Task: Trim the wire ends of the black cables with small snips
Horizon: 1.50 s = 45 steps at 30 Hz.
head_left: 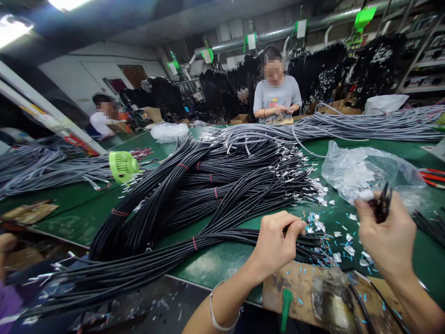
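Note:
My left hand (278, 239) is closed in a pinch over the front bundle of black cables (222, 235). A dark piece of cable shows between its fingers, and a thin wire end is at the fingertips. To the right, my right hand (389, 241) is wrapped round small dark cutters (383, 204), their jaws pointing up. Something white (365, 195) is at the thumb tip; I cannot tell what it is. Between the hands lie scattered blue wire bits and torn foil scraps (349, 250). Several tied black bundles (194, 185) are heaped to the left, their stripped ends pointing right.
A stained wooden board (288, 283) with a green handle (286, 308) sits at the near edge. Grey cables (313, 125) run across the back. A clear plastic bag (375, 171), red-handled tool (433, 175) and green fan (122, 166) are around. A co-worker (277, 95) faces me across the table.

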Each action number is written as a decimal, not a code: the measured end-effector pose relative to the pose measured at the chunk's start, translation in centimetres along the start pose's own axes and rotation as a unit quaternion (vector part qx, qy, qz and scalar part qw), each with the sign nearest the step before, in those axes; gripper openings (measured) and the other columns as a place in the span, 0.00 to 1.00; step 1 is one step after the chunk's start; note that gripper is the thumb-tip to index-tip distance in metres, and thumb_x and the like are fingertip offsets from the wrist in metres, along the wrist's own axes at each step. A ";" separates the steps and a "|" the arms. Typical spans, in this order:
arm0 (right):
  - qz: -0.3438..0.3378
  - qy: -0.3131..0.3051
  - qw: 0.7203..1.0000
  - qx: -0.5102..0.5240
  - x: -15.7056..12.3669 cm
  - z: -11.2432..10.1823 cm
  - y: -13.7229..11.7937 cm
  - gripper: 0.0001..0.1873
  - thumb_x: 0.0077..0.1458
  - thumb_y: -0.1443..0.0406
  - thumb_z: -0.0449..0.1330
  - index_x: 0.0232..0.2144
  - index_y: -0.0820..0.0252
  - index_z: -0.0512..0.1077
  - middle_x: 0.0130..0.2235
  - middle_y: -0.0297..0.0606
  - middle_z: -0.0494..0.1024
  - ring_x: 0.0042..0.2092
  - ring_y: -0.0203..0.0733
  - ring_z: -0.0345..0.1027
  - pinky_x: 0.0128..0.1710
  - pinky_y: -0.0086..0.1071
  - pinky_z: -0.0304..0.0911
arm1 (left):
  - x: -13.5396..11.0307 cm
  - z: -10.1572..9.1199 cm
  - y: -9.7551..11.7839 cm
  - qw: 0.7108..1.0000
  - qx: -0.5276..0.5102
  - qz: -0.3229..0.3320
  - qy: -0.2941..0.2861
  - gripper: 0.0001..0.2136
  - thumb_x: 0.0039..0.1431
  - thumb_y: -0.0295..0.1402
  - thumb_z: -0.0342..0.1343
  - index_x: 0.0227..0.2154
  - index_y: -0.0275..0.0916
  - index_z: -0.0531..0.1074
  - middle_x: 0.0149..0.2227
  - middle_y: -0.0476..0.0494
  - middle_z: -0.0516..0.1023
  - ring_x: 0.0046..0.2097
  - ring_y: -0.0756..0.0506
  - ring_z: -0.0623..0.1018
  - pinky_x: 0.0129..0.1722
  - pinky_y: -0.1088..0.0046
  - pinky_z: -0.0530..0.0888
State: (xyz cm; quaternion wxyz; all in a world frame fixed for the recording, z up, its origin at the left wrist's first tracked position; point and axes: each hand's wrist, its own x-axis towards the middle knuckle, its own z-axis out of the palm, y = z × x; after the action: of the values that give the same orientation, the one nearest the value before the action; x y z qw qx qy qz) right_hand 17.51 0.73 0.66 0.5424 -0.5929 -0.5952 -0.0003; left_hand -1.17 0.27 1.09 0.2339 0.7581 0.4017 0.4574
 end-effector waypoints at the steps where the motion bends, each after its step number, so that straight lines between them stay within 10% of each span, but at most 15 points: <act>1: -0.003 -0.008 1.000 0.017 0.1 0.0 0.1 0.04 0.55 0.63 0.56 0.33 0.57 0.65 0.31 0.36 0.66 0.29 0.39 0.59 0.30 0.34 0.56 | 0.0 0.0 0.0 1.000 -0.001 0.004 0.007 0.13 0.60 0.26 0.50 0.21 0.35 0.73 0.22 0.46 0.75 0.25 0.50 0.72 0.26 0.75 0.65; 7: -0.011 -0.260 0.955 0.142 -0.3 0.5 -1.0 0.09 0.56 0.59 0.57 0.30 0.59 0.72 0.27 0.34 0.70 0.28 0.38 0.63 0.27 0.30 0.59 | 0.1 -0.2 -0.2 0.999 0.013 0.037 -0.005 0.12 0.60 0.26 0.50 0.23 0.35 0.74 0.22 0.46 0.74 0.24 0.50 0.70 0.25 0.75 0.64; 17: 0.062 -0.271 0.944 0.177 -0.9 0.7 -1.1 0.10 0.54 0.59 0.58 0.28 0.59 0.72 0.25 0.33 0.73 0.28 0.37 0.66 0.25 0.28 0.62 | -0.1 0.0 -0.2 0.995 -0.035 0.036 0.091 0.03 0.54 0.26 0.58 0.28 0.34 0.76 0.24 0.44 0.75 0.24 0.50 0.70 0.22 0.77 0.64; 24: 0.051 -0.241 0.951 0.186 -1.3 1.1 -1.5 0.18 0.58 0.56 0.54 0.46 0.56 0.72 0.43 0.41 0.78 0.42 0.43 0.72 0.41 0.34 0.69 | -0.1 -0.4 -0.1 0.988 -0.068 0.029 0.133 0.03 0.53 0.26 0.59 0.28 0.35 0.77 0.25 0.44 0.77 0.26 0.49 0.73 0.23 0.75 0.67; 45: -0.016 -0.254 0.949 0.186 -1.0 0.4 -2.5 0.12 0.58 0.60 0.54 0.30 0.58 0.76 0.25 0.34 0.73 0.27 0.35 0.66 0.26 0.25 0.63 | -0.2 0.0 -0.1 0.985 -0.065 0.031 0.156 0.02 0.52 0.24 0.59 0.27 0.34 0.76 0.25 0.44 0.76 0.27 0.49 0.73 0.25 0.75 0.69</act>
State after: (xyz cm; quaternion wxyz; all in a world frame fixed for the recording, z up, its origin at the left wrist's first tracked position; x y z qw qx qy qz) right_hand 15.17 -0.44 1.50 0.4733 -0.4526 -0.7123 0.2524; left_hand -1.29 0.18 0.95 0.2032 0.6725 0.3789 0.6024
